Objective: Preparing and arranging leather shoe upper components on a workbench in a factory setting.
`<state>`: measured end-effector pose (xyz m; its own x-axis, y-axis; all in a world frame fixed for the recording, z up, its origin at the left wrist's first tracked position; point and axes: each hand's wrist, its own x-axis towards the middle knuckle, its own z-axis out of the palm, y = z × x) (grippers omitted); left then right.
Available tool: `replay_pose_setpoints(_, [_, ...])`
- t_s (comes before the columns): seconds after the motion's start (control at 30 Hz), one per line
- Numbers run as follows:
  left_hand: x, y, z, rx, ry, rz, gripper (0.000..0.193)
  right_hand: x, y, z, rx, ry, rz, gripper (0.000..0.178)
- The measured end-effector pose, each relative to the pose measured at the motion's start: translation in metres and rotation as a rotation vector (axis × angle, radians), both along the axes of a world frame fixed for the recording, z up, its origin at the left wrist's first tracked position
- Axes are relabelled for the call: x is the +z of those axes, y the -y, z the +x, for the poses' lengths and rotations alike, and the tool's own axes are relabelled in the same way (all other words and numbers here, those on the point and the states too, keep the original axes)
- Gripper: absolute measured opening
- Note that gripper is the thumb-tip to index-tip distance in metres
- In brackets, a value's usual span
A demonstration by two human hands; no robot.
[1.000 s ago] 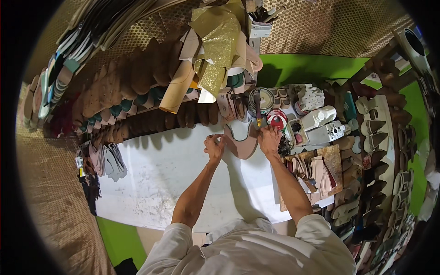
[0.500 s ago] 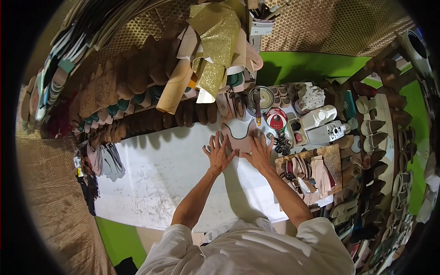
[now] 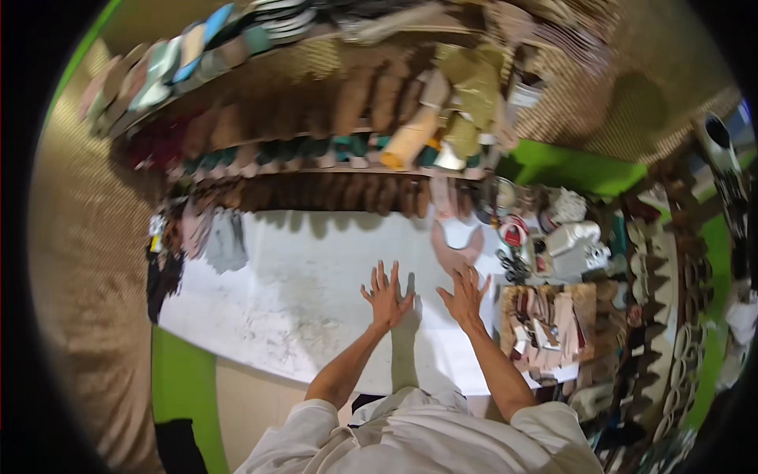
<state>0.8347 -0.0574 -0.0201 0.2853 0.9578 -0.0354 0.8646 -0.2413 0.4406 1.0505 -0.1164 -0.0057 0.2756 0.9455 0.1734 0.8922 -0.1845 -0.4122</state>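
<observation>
A pinkish-beige, U-shaped piece of sheet material [image 3: 452, 257], perhaps a shoe upper, lies flat on the white worktable [image 3: 284, 245]. Just below its curved lower edge is my right hand [image 3: 467, 300], fingers spread and holding nothing; blur hides whether the fingertips touch the piece. My left hand [image 3: 386, 302] is to the left of the piece and apart from it, over the table, with its fingers stretched wide and nothing in them.
Brown shoe lasts [image 3: 316, 193] line shelves behind the table. At the right stand a white bottle [image 3: 572, 235], a red-and-white round roll [image 3: 513, 231] and a board with cut strips [image 3: 588, 304]. Grey cut pieces [image 3: 227, 241] hang at the left.
Both hands have pulled back toward my body; the left has come off the U-shaped piece. The view has swung, so the table and shelves sit differently in it.
</observation>
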Motion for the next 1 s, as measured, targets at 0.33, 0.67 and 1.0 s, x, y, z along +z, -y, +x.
replay_pose_setpoints(0.33, [0.023,0.11,-0.235,0.415,0.097,-0.002,0.107,0.015,0.027,-0.195,0.281,-0.073,-0.071,0.059])
replay_pose_setpoints(0.67, [0.047,0.213,-0.51,0.829,0.107,0.08,0.11,0.013,0.031,-0.473,0.659,-0.109,0.029,0.046])
replay_pose_setpoints(1.0, [0.054,0.209,-0.653,1.024,0.129,0.103,0.112,0.028,-0.029,-0.625,0.781,-0.073,0.057,0.041])
